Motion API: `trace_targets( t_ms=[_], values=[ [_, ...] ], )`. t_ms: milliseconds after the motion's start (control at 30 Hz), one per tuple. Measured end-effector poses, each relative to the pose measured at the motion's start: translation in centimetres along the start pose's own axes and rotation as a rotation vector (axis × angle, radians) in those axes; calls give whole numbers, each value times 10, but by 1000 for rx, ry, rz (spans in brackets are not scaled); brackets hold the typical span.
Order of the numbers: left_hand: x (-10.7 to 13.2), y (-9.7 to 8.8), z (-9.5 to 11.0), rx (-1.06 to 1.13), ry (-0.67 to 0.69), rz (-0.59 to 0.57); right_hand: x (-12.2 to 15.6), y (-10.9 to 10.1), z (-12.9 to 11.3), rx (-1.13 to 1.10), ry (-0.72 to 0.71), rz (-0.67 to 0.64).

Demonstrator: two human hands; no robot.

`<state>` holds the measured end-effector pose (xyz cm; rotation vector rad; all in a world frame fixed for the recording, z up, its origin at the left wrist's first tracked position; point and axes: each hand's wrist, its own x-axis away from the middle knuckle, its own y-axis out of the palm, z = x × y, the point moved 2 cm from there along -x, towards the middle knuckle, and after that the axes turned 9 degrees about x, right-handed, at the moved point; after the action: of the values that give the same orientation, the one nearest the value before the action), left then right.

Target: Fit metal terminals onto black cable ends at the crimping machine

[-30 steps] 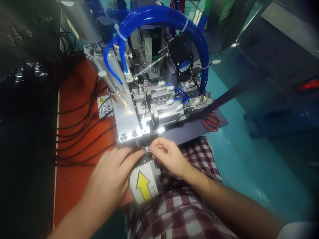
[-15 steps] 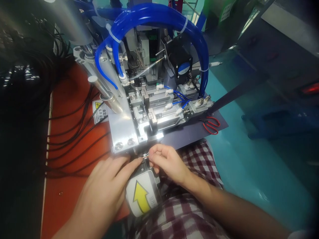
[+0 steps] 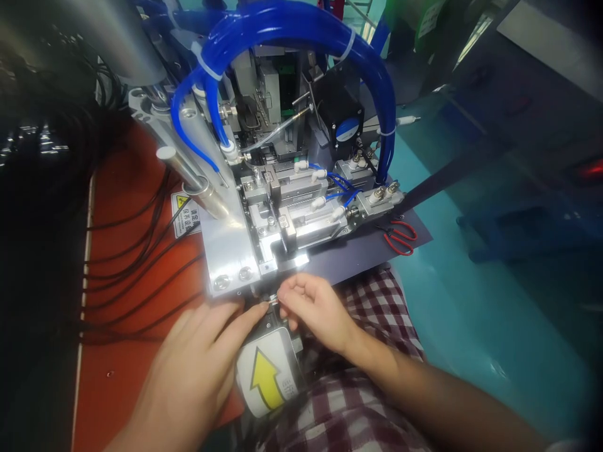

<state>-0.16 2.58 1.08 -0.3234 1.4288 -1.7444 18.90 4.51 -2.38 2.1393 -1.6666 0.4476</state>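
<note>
A small shiny piece (image 3: 272,301), too tiny to name, shows between the tips of my two hands, just below the front edge of the metal machine (image 3: 282,232). My right hand (image 3: 318,307) is closed in a pinch at its right end. From the other side, my left hand (image 3: 202,351) reaches in with its thumb tip at the piece. The left fingers curl by the machine's silver plate (image 3: 230,251), their tips partly hidden. Below both hands sits a white rounded cover with a yellow arrow (image 3: 266,376).
Black cables (image 3: 141,251) cross the orange-red surface (image 3: 108,351) on the left. Thick blue tubing (image 3: 292,22) arches over the machine. Red-handled pliers (image 3: 400,238) lie on the grey plate (image 3: 367,251) to the right. A checkered garment (image 3: 330,402) covers my lap.
Both hands stay at the same spot, with the right fingertips shifting very slightly left. The view has tilted a little; the small piece remains between the hands.
</note>
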Motion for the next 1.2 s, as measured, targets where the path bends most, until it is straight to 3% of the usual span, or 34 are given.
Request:
trace_targets(
  t_ms=[133, 300, 567, 733, 833, 967, 1200],
  values=[
    [5, 5, -1, 23, -45, -16, 1, 4, -1, 1, -62, 37],
    [7, 10, 3, 27, -111, 20, 0, 4, -1, 14, -35, -13],
    [-1, 5, 3, 20, -95, 64, -3, 8, -1, -104, -10, -2],
    [9, -2, -6, 169, -196, 13, -2, 8, -4, -88, -50, -17],
    [18, -10, -11, 227, -226, 40, -2, 9, -3, -60, -88, 0],
    [27, -16, -16, 212, -196, 109, -2, 9, -2, -1, -123, 24],
    [28, -12, -20, 43, -59, 99, 3, 7, -9, 111, -124, 66]
  ],
)
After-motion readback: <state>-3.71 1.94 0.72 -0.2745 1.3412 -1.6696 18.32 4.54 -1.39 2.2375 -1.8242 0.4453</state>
